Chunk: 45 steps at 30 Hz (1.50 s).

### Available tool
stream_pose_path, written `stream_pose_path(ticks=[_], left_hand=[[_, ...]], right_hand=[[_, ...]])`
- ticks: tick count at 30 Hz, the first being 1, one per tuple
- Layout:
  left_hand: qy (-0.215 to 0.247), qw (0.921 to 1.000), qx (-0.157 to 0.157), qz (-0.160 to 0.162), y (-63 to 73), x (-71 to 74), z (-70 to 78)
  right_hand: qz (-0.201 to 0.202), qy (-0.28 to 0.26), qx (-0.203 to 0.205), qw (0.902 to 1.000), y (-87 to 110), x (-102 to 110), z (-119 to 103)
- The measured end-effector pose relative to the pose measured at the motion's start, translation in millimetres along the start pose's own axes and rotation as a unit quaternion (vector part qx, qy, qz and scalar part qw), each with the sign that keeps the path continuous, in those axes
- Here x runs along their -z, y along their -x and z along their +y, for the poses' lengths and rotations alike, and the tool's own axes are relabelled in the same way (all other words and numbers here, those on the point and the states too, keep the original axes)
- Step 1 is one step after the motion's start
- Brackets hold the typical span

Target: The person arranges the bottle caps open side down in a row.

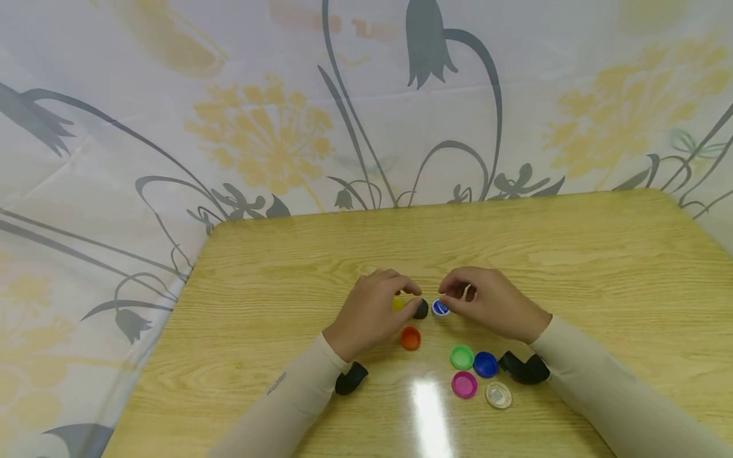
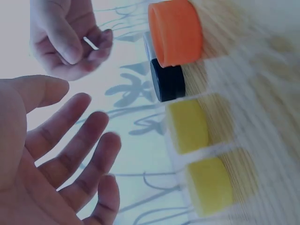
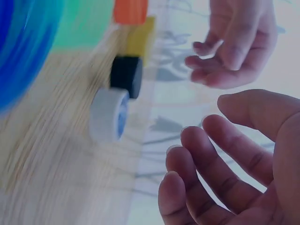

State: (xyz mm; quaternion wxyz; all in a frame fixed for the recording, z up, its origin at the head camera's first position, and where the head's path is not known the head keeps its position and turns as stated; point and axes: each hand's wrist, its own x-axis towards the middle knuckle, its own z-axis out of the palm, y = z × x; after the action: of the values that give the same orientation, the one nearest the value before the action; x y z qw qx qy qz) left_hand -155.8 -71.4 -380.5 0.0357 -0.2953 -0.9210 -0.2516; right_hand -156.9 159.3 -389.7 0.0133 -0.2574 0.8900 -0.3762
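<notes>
Black cap (image 1: 422, 309) on the worktop (image 1: 286, 254): the white-and-blue cap (image 1: 440, 308) sits just to its right, the yellow caps (image 2: 188, 126) lie to its left, the orange cap (image 1: 410, 338) on its near side. Left hand (image 1: 375, 312), the nearer one, hovers up and to its left; right hand (image 1: 487, 302) hangs to its right, beyond the white-and-blue cap. Both have loosely parted fingers, holding nothing; being round, it offers no clear long axis
</notes>
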Motion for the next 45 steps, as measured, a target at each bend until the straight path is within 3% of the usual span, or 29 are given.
stream_pose_path(ticks=[5,10,14,22,34,45], left_hand=[[0.020,0.9995,-0.001,-0.026,12.4,3.7,-6.9],[0.024,0.9961,0.014,-0.084,20.2,5.9,-9.6],[0.016,0.9927,0.012,-0.119,21.7,4.4,-10.3],[-0.014,0.9883,0.018,-0.151,21.8,-3.9,-12.5],[-0.019,0.9895,0.021,-0.141,24.2,-8.2,-14.1],[0.010,0.9911,0.018,-0.131,24.3,-6.0,-12.5]], right_hand=[[0.000,-0.012,0.027,0.9996,5.0,-5,-16],[-0.030,-0.007,0.036,0.9989,10.0,-11,-25],[-0.063,0.001,0.034,0.9974,13.0,-14,-28],[-0.118,-0.001,0.030,0.9925,13.4,-20,-27],[-0.152,0.016,0.042,0.9874,10.6,-29,-23],[-0.135,-0.015,0.027,0.9903,12.1,-27,-22]])
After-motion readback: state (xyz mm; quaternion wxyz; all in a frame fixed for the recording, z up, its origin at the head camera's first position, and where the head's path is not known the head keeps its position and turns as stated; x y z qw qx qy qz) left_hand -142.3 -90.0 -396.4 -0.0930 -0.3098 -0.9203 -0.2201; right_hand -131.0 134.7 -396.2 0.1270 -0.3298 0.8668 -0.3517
